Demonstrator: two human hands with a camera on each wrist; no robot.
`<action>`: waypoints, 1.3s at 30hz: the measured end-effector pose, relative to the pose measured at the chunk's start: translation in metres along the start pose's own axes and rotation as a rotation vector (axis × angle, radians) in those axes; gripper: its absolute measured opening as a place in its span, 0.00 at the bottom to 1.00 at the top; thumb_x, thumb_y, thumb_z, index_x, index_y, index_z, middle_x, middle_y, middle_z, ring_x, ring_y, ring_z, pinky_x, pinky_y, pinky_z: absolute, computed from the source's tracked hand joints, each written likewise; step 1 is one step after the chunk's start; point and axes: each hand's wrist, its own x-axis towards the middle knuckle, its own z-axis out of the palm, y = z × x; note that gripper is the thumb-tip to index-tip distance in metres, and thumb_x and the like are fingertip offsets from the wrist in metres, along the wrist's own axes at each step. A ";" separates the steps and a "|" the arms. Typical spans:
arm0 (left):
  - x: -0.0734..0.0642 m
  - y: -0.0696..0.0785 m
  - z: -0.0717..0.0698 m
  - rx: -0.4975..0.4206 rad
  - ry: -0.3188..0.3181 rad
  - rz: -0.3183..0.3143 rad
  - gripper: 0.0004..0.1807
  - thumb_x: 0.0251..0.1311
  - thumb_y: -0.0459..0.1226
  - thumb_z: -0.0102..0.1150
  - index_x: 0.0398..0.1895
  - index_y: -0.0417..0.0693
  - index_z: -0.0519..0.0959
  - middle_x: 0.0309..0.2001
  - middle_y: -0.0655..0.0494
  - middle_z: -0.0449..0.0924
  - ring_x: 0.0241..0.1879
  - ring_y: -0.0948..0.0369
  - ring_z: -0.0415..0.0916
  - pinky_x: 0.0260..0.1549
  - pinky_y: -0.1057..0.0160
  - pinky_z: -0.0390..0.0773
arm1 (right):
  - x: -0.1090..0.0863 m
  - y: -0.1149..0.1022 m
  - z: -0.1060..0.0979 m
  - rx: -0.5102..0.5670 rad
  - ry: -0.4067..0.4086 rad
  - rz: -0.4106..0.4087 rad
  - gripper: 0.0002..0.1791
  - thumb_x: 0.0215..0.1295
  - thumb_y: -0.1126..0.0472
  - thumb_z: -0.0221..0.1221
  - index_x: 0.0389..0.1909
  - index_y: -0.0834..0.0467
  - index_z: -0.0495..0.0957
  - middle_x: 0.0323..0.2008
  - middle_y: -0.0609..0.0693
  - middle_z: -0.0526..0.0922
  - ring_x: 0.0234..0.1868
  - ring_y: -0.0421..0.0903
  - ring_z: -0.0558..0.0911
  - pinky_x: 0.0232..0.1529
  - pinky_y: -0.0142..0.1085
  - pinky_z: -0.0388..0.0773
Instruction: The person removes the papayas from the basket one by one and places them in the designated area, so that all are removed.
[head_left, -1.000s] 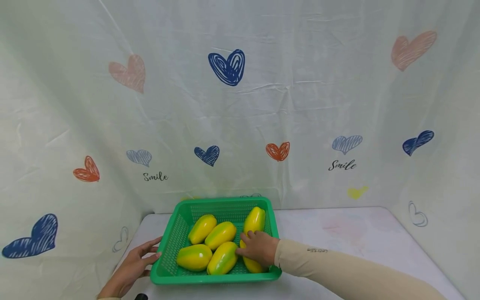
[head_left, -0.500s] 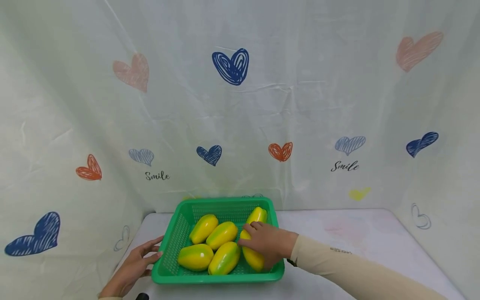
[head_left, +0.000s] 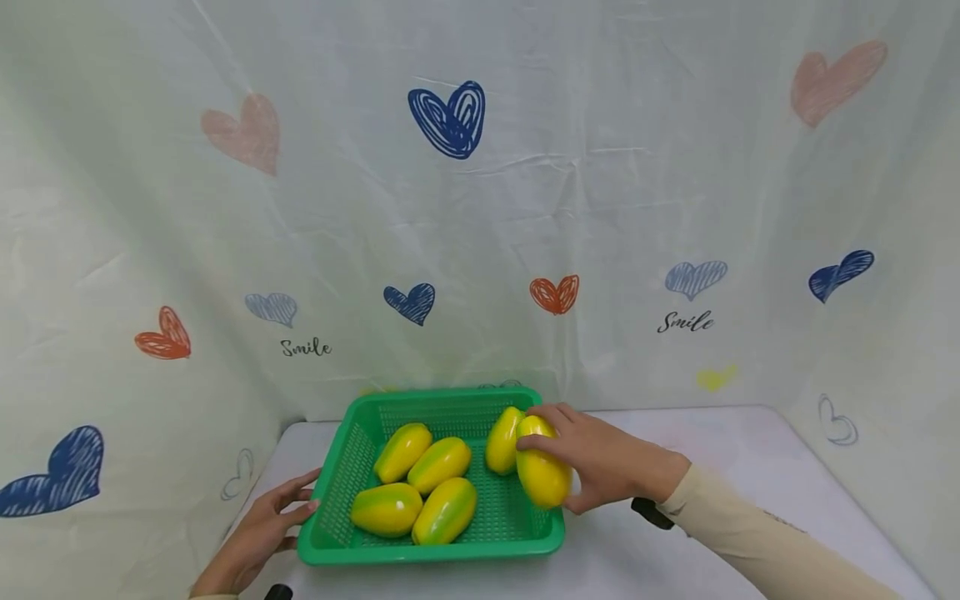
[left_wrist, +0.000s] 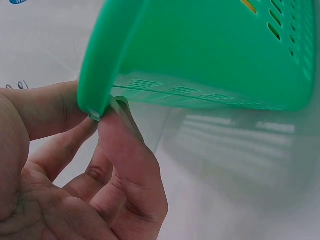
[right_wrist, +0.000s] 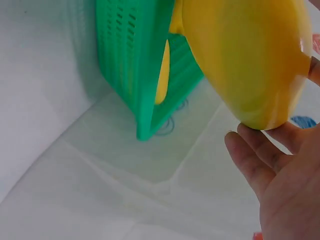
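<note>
My right hand [head_left: 611,454] grips a yellow papaya [head_left: 543,477] just above the right rim of a green plastic basket [head_left: 431,551]. Seen from the right wrist, the fingers curl around one end of the papaya [right_wrist: 250,60], and the basket's side [right_wrist: 117,45] is beyond. My left hand [head_left: 257,531] pinches the basket's left rim; in the left wrist view, that rim [left_wrist: 102,60] sits between thumb and fingers. Several more yellow papayas with green streaks lie inside, one of them [head_left: 504,440] beside the held papaya at the back right, another [head_left: 445,511] near the front.
The basket stands on a table with a white cover [head_left: 712,475], close to the back curtain [head_left: 480,225], which is printed with hearts. More curtain hangs at both sides. A small black object [head_left: 279,592] shows at the bottom edge.
My right hand has taken hold of the front right papaya, lifted it from the basket floor and moved it right, over the rim. The left hand stays at the left rim.
</note>
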 end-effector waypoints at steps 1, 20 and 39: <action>0.000 0.000 0.000 0.004 -0.001 0.000 0.35 0.59 0.41 0.60 0.68 0.42 0.59 0.53 0.37 0.66 0.35 0.55 0.73 0.33 0.55 0.79 | -0.004 0.002 -0.001 -0.003 0.013 0.012 0.44 0.40 0.44 0.70 0.63 0.39 0.63 0.65 0.54 0.57 0.58 0.48 0.63 0.51 0.43 0.72; -0.001 -0.002 -0.001 -0.008 -0.007 0.011 0.36 0.59 0.43 0.59 0.68 0.42 0.59 0.54 0.38 0.66 0.35 0.54 0.74 0.33 0.54 0.78 | -0.073 0.054 0.031 0.051 0.015 0.259 0.45 0.37 0.54 0.72 0.62 0.37 0.64 0.65 0.57 0.56 0.56 0.51 0.66 0.53 0.47 0.71; 0.000 0.000 0.001 -0.023 0.013 -0.013 0.33 0.60 0.38 0.59 0.68 0.42 0.60 0.51 0.40 0.68 0.35 0.55 0.74 0.33 0.54 0.79 | -0.088 0.083 0.062 0.093 -0.060 0.346 0.44 0.40 0.56 0.70 0.63 0.49 0.65 0.66 0.62 0.56 0.57 0.60 0.67 0.54 0.54 0.67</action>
